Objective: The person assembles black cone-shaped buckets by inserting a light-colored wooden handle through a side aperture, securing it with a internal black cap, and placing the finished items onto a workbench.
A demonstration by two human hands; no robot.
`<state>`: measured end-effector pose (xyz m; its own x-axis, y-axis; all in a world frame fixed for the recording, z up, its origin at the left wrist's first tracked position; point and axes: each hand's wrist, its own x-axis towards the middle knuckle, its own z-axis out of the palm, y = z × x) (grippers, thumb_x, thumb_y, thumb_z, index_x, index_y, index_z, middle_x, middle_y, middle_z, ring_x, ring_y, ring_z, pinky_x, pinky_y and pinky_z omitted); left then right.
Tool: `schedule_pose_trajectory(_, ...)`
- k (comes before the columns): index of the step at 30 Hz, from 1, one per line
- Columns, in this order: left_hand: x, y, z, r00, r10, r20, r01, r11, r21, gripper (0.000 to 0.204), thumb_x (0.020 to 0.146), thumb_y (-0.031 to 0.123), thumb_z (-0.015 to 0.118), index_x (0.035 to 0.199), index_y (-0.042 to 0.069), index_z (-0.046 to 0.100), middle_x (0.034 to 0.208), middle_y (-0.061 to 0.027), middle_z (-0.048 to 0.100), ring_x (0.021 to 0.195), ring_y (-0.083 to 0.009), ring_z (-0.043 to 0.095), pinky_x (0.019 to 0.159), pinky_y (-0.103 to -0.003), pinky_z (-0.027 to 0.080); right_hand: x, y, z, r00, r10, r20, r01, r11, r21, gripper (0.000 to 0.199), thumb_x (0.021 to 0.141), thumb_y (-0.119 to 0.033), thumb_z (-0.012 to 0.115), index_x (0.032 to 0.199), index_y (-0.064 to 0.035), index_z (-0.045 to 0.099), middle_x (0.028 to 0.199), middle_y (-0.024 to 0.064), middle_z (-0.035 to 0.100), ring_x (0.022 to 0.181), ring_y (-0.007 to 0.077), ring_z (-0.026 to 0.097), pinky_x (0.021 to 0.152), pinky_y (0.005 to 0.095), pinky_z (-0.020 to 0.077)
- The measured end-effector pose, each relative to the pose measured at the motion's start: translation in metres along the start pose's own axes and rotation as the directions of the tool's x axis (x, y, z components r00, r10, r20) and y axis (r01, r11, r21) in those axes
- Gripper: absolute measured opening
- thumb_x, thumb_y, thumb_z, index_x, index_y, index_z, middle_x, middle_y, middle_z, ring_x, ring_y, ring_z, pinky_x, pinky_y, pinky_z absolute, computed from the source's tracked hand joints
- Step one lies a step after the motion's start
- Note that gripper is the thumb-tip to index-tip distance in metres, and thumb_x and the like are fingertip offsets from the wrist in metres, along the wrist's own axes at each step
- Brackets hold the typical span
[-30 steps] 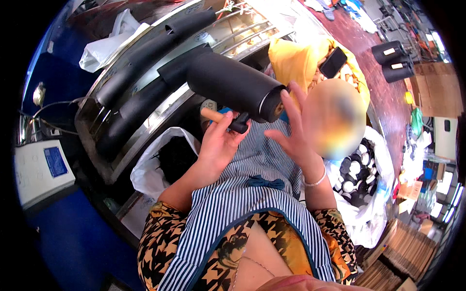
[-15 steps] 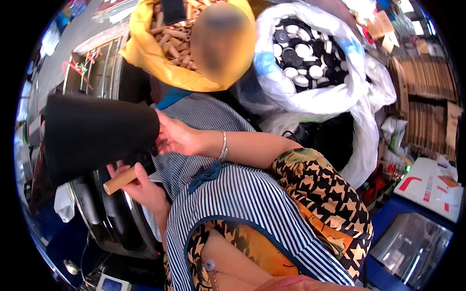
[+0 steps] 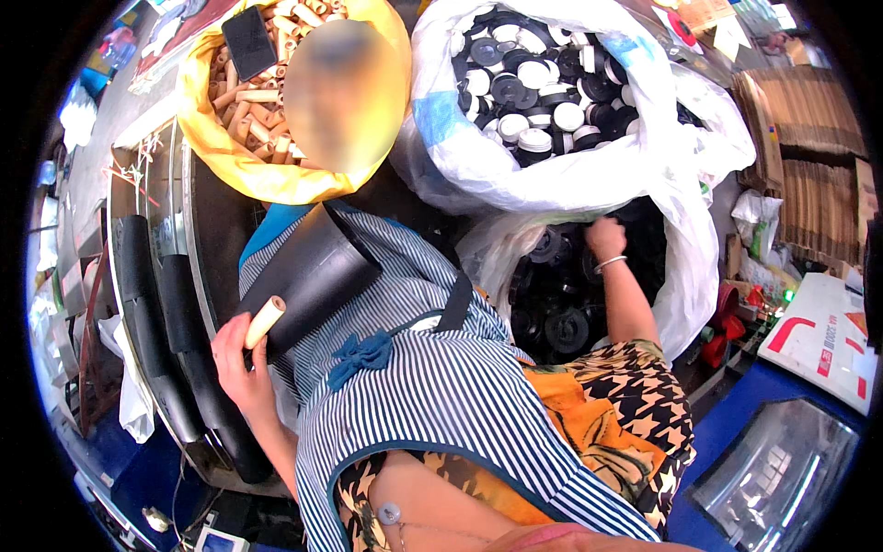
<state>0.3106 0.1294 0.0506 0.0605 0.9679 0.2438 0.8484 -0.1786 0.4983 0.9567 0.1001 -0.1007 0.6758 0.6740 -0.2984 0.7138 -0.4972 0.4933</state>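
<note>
Black hollow cylinder lies across my apron; my right hand has left its end for a white bag of black round parts, fingertips hidden, hold unclear. Left hand, alone beside it, has fingers curled around a tan tube.

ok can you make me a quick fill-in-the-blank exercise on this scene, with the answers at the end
1. The hand holding the tan tube is the person's ____ one.
2. The other hand reaches into a white bag of round pieces coloured ____.
3. The phone lies over loose tubes in a sack coloured ____.
4. The apron has a pattern of blue and white ____.

Missing words: left; black; yellow; stripes.
</note>
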Motion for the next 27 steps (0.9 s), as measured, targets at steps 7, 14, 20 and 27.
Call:
schedule_pose_trajectory(7, 0.008, 0.014, -0.005, 0.991, -0.118, 0.060, 0.115, 0.992, 0.054, 0.048, 0.075, -0.005, 0.071, 0.121, 0.002, 0.060, 0.120, -0.0130, 0.063, 0.114, -0.0297, 0.058, 0.100, -0.037, 0.044, 0.083, 0.082, 0.034, 0.993, 0.079, -0.085, -0.064, 0.984, 0.164, 0.044, 0.085, -0.023, 0.064, 0.126, -0.0079, 0.055, 0.130, 0.0095, 0.055, 0.121, 0.0336, 0.051, 0.097, 0.0515, 0.0454)
schedule_pose_trajectory(14, -0.003, 0.003, 0.006, 0.944, -0.327, -0.039, 0.318, 0.935, -0.156, 0.045, 0.079, -0.007, 0.067, 0.123, 0.003, 0.060, 0.119, -0.0103, 0.063, 0.113, -0.0243, 0.059, 0.100, -0.034, 0.043, 0.057, 0.041, 0.019, 0.993, -0.050, -0.111, 0.037, 0.993, -0.113, 0.018, 0.090, -0.020, 0.059, 0.098, -0.0105, 0.072, 0.105, 0.0062, 0.070, 0.108, 0.0297, 0.060, 0.090, 0.0472, 0.0450)
schedule_pose_trajectory(20, -0.008, -0.035, 0.019, 0.937, -0.337, -0.096, 0.262, 0.856, -0.446, 0.035, 0.077, -0.004, 0.067, 0.112, 0.002, 0.062, 0.125, -0.0158, 0.063, 0.120, -0.0238, 0.057, 0.106, -0.036, 0.039, -0.089, -0.050, -0.176, 0.775, -0.631, -0.034, 0.629, 0.767, 0.126, 0.031, 0.083, -0.018, 0.069, 0.111, -0.0040, 0.064, 0.101, 0.0209, 0.069, 0.093, 0.0366, 0.067, 0.079, 0.0426, 0.0537)
schedule_pose_trajectory(27, -0.027, -0.036, -0.006, 0.718, -0.575, -0.392, 0.313, 0.771, -0.555, 0.029, 0.078, -0.001, 0.074, 0.106, 0.002, 0.066, 0.105, -0.0034, 0.065, 0.098, -0.0134, 0.059, 0.091, -0.026, 0.045, -0.147, -0.220, -0.200, 0.251, -0.781, -0.572, 0.764, -0.203, 0.613, 0.056, 0.085, -0.025, 0.070, 0.132, -0.0045, 0.049, 0.110, 0.0213, 0.061, 0.099, 0.0394, 0.061, 0.085, 0.0427, 0.0497)
